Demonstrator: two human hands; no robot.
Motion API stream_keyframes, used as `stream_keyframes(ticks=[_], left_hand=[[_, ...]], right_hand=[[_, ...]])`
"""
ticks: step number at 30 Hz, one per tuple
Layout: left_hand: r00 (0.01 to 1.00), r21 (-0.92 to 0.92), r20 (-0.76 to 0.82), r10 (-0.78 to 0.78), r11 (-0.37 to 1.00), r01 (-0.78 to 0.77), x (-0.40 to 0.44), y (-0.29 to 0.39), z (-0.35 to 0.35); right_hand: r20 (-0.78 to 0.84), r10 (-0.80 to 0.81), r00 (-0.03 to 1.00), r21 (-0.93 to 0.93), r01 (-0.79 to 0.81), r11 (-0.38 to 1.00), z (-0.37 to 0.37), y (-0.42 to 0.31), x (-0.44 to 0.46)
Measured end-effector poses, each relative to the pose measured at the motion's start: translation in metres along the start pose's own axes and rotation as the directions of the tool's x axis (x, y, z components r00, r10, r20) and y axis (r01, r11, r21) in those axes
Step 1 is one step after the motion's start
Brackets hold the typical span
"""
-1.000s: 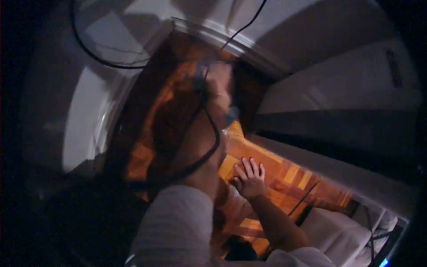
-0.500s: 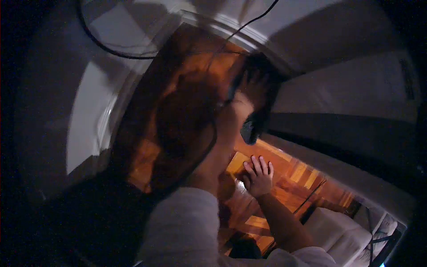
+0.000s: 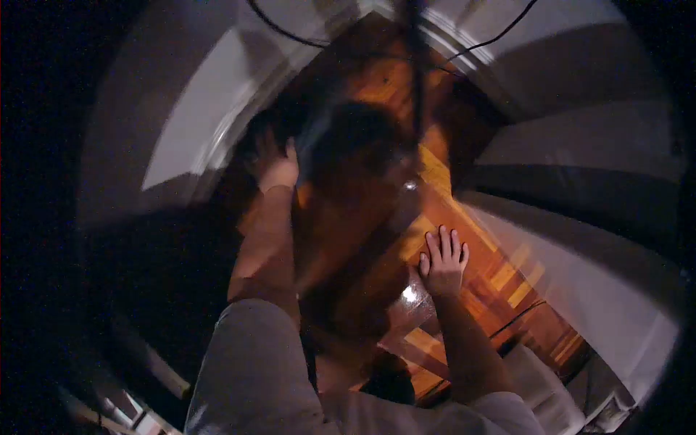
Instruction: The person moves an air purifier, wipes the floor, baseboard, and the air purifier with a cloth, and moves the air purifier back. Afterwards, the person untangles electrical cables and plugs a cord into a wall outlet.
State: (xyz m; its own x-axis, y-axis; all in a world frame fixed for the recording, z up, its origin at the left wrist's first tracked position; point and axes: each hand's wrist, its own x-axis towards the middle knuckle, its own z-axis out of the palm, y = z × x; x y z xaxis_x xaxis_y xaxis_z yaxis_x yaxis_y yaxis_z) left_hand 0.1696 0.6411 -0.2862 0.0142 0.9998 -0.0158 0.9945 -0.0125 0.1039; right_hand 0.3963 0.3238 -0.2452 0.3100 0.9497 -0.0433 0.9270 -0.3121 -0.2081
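My left hand is stretched out low by the skirting board on the left, pressed onto a dark, limp piece that looks like a cloth. Its fingers are partly lost in shadow and blur, with the thumb out to the side; the cloth's edges are hard to make out. On the parquet floor my right hand lies flat with its fingers spread, holding nothing.
A dark cable loops across the top, in front of the room corner. Pale walls with a white skirting board stand left and ahead. A large pale panel runs along the right. A thin cord lies on the floor.
My left hand has swept from the right side across the floor to the left wall, the dark cloth moving with it. My right hand stays flat on the floor; the view has shifted.
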Motion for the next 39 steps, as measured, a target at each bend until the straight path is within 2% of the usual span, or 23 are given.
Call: stream_keyframes(ticks=[1, 2, 4, 7, 8, 10, 11, 13, 15, 17, 20, 21, 22, 24, 25, 27, 29, 30, 31, 33, 35, 37, 39], left_hand=[[0.992, -0.049, 0.002, -0.126, 0.991, 0.126, -0.007, -0.041, 0.016], [0.990, -0.041, 0.002, -0.140, 0.989, 0.140, -0.016, -0.051, 0.014], [0.947, 0.028, 0.014, -0.321, 0.947, 0.321, -0.029, -0.068, 0.006], [0.922, -0.133, 0.044, -0.385, 0.912, 0.387, -0.036, -0.097, 0.010], [0.922, -0.125, 0.043, -0.384, 0.914, 0.387, -0.038, -0.109, 0.018], [0.934, 0.049, -0.150, -0.324, 0.941, 0.334, -0.048, -0.130, 0.035], [0.936, 0.063, -0.147, -0.319, 0.942, 0.330, -0.057, -0.124, 0.028], [0.874, 0.078, -0.073, -0.480, 0.871, 0.485, -0.088, -0.086, 0.008], [0.884, 0.164, -0.263, -0.386, 0.885, 0.435, -0.136, -0.061, 0.017], [0.966, 0.294, -0.017, -0.260, 0.922, 0.253, -0.196, -0.045, 0.007], [0.961, 0.283, 0.195, -0.196, 0.949, 0.136, -0.240, -0.025, 0.005], [0.998, 0.265, 0.068, 0.006, 0.964, -0.024, -0.228, -0.025, -0.003], [0.977, 0.265, -0.062, 0.206, 0.947, -0.183, -0.216, -0.025, -0.010], [0.986, 0.126, -0.056, -0.158, 0.978, 0.164, -0.138, -0.011, -0.003], [0.965, 0.151, -0.081, -0.250, 0.954, 0.260, -0.100, -0.003, -0.002], [0.890, 0.074, 0.179, -0.419, 0.908, 0.413, -0.042, 0.032, -0.019], [0.899, 0.155, 0.431, -0.069, 0.988, 0.002, -0.034, 0.081, -0.045], [0.963, 0.017, 0.125, 0.238, 0.970, -0.242, -0.048, 0.099, -0.015], [0.851, -0.033, -0.222, 0.476, 0.868, -0.495, -0.063, 0.116, 0.015], [0.680, -0.196, -0.116, 0.724, 0.654, -0.731, -0.115, 0.137, -0.004], [0.577, -0.304, -0.022, 0.816, 0.545, -0.782, -0.171, 0.127, -0.008], [0.384, -0.283, 0.257, 0.887, 0.449, -0.847, -0.217, 0.097, -0.022], [0.309, -0.205, 0.432, 0.847, 0.426, -0.881, -0.273, 0.061, -0.026]], right_hand=[[-0.037, -0.001, 0.999, -0.009, 0.001, 1.000, 0.016, -0.019, -0.003], [-0.041, 0.016, 0.999, 0.000, -0.016, 1.000, 0.014, -0.020, -0.003], [-0.052, -0.006, 0.999, -0.014, 0.006, 1.000, 0.020, -0.018, -0.008], [-0.060, -0.016, 0.998, -0.024, 0.014, 1.000, 0.025, -0.012, -0.007], [-0.056, -0.016, 0.998, -0.028, 0.015, 0.999, 0.024, -0.012, -0.005], [-0.049, -0.005, 0.999, -0.028, 0.004, 1.000, 0.023, -0.014, -0.007], [-0.041, 0.000, 0.999, -0.036, -0.001, 0.999, 0.022, -0.014, -0.007], [-0.045, -0.009, 0.999, -0.038, 0.007, 0.999, 0.020, -0.015, -0.005], [-0.082, -0.007, 0.997, -0.030, 0.005, 1.000, 0.024, -0.013, -0.005], [-0.107, -0.027, 0.994, -0.033, 0.024, 0.999, 0.026, -0.012, -0.004], [-0.123, -0.025, 0.992, -0.028, 0.022, 0.999, 0.025, -0.012, -0.004], [-0.119, -0.031, 0.992, -0.019, 0.029, 0.999, 0.025, -0.011, -0.004], [-0.114, -0.038, 0.993, -0.011, 0.037, 0.999, 0.025, -0.010, -0.005], [-0.066, -0.021, 0.998, -0.032, 0.019, 0.999, 0.022, -0.013, -0.005], [-0.028, -0.007, 1.000, -0.049, 0.006, 0.999, 0.020, -0.014, -0.004], [-0.049, -0.004, 0.999, -0.036, 0.002, 0.999, 0.018, -0.016, -0.005], [-0.079, 0.000, 0.997, -0.025, -0.002, 1.000, 0.018, -0.016, -0.004], [-0.078, -0.007, 0.997, -0.034, 0.004, 0.999, 0.019, -0.016, -0.004], [-0.075, -0.012, 0.997, -0.041, 0.009, 0.999, 0.019, -0.016, -0.005], [-0.067, 0.018, 0.998, 0.018, -0.017, 1.000, 0.017, -0.016, -0.004], [-0.063, 0.046, 0.997, 0.083, -0.040, 0.996, 0.016, -0.015, -0.005], [-0.147, 0.161, 0.976, 0.342, -0.103, 0.934, 0.021, -0.008, -0.012], [-0.181, 0.197, 0.964, 0.425, -0.104, 0.899, 0.010, -0.013, -0.019]])
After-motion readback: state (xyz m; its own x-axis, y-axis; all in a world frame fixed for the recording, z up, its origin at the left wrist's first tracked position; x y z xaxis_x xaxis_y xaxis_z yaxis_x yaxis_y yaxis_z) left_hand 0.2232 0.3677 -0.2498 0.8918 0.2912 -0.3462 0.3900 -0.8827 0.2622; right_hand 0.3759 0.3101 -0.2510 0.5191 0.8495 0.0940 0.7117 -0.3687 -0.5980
